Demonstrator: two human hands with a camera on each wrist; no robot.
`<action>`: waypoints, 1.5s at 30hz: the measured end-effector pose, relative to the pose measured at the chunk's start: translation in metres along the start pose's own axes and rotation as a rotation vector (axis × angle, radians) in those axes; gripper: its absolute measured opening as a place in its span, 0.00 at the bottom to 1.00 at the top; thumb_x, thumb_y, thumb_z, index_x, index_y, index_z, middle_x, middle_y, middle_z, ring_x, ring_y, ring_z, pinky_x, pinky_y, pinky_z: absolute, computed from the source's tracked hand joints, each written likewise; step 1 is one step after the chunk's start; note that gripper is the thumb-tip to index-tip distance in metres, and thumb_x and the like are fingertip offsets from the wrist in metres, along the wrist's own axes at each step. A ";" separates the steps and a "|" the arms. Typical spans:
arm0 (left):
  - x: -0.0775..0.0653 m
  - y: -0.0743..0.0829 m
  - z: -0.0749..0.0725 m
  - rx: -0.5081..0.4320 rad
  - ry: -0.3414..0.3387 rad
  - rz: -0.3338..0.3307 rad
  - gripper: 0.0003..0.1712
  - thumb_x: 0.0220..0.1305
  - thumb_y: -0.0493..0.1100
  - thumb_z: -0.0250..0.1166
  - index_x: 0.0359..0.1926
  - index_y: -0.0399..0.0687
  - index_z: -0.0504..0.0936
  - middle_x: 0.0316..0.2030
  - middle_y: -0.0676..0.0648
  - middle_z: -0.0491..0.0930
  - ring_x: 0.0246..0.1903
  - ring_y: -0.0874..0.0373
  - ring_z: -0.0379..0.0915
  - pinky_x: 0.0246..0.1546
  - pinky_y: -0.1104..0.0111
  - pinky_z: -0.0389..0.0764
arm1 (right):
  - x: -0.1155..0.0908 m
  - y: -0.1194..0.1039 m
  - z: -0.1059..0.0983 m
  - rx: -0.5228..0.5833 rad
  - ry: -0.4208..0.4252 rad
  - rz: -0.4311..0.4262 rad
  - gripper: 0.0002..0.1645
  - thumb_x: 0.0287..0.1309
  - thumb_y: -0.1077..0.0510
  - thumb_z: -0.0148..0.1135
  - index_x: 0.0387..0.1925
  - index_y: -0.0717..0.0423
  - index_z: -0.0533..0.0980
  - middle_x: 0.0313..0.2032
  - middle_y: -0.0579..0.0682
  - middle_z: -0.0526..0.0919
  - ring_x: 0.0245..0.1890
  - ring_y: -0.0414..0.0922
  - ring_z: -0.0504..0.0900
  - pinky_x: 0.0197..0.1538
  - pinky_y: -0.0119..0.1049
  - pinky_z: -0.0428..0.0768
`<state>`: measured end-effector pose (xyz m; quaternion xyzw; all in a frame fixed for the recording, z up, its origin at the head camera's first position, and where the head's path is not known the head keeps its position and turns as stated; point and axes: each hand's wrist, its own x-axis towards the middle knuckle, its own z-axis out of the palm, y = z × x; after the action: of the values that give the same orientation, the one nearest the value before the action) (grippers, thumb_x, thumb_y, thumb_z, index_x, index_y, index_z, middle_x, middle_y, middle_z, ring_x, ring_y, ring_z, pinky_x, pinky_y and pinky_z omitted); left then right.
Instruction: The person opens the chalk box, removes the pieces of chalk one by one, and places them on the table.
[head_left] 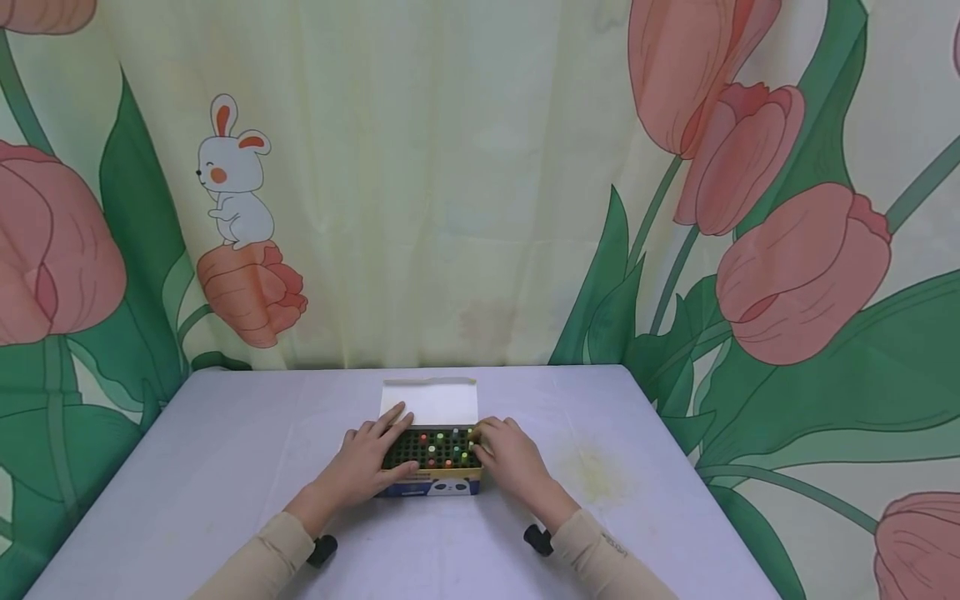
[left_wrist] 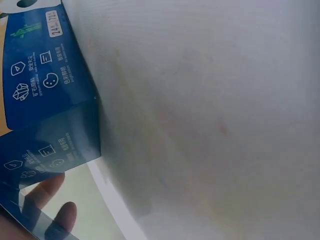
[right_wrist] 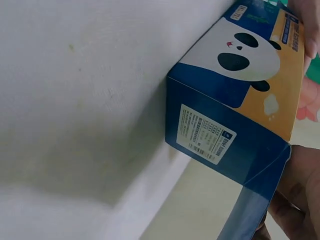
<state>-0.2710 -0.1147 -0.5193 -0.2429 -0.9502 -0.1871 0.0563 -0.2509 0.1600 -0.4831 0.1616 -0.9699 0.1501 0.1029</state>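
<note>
A blue and yellow box [head_left: 450, 486] with a panda on its front stands mid-table, its top raised. Inside it, a black grid of holes [head_left: 408, 448] holds several coloured sticks, probably chalk [head_left: 440, 437], mostly toward the right. My left hand [head_left: 362, 462] rests across the box's left end, fingers fairly straight toward the back and thumb at the front rim. At the right end, bent fingers of my right hand [head_left: 517, 458] pinch what looks like a small yellowish stick; its lower part is hidden. The box's label [right_wrist: 206, 134] shows in the right wrist view.
The box's white lid [head_left: 431, 402] stretches back behind the grid. A white cloth covers the table [head_left: 247, 450], with a yellowish stain [head_left: 596, 473] on the right. Behind the table hangs a curtain [head_left: 480, 208] printed with tulips and a rabbit.
</note>
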 end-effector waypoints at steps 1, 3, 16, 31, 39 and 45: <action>0.000 -0.001 0.001 -0.007 -0.002 0.001 0.50 0.68 0.75 0.57 0.81 0.57 0.60 0.82 0.48 0.52 0.66 0.38 0.69 0.58 0.37 0.68 | 0.001 0.000 0.000 0.005 -0.004 0.008 0.08 0.68 0.52 0.68 0.45 0.46 0.86 0.51 0.42 0.87 0.46 0.43 0.80 0.46 0.39 0.82; -0.001 -0.001 0.001 -0.010 0.008 0.008 0.50 0.68 0.75 0.58 0.81 0.56 0.61 0.82 0.48 0.52 0.64 0.38 0.70 0.57 0.37 0.68 | 0.004 -0.001 0.000 0.011 -0.004 0.018 0.07 0.67 0.52 0.69 0.44 0.46 0.86 0.50 0.43 0.87 0.45 0.43 0.81 0.46 0.39 0.82; -0.002 -0.004 0.005 -0.049 0.048 0.028 0.48 0.68 0.72 0.60 0.81 0.57 0.61 0.82 0.49 0.53 0.65 0.40 0.69 0.56 0.40 0.68 | 0.008 -0.003 0.002 0.004 0.003 0.043 0.05 0.67 0.53 0.69 0.42 0.46 0.84 0.47 0.45 0.88 0.45 0.45 0.84 0.45 0.42 0.84; 0.000 -0.004 0.005 -0.046 0.046 0.019 0.48 0.68 0.73 0.60 0.81 0.58 0.61 0.81 0.49 0.54 0.65 0.41 0.69 0.57 0.39 0.68 | 0.009 0.000 0.005 -0.022 0.022 -0.007 0.04 0.69 0.53 0.68 0.43 0.46 0.83 0.45 0.44 0.87 0.42 0.43 0.83 0.40 0.37 0.84; 0.000 -0.003 0.005 -0.049 0.028 0.015 0.49 0.68 0.74 0.58 0.81 0.59 0.60 0.82 0.49 0.53 0.65 0.41 0.69 0.57 0.40 0.68 | 0.008 0.002 0.007 -0.016 0.048 -0.028 0.03 0.70 0.54 0.66 0.43 0.46 0.82 0.43 0.44 0.86 0.40 0.43 0.83 0.37 0.36 0.83; 0.000 -0.002 0.004 -0.051 0.029 0.012 0.48 0.68 0.74 0.58 0.81 0.58 0.61 0.81 0.49 0.54 0.65 0.41 0.69 0.57 0.39 0.68 | 0.009 0.003 0.007 -0.003 0.055 -0.044 0.03 0.72 0.54 0.64 0.44 0.45 0.81 0.41 0.43 0.87 0.39 0.43 0.83 0.35 0.37 0.82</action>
<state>-0.2721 -0.1150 -0.5237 -0.2471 -0.9428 -0.2142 0.0651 -0.2613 0.1582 -0.4882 0.1784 -0.9632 0.1509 0.1332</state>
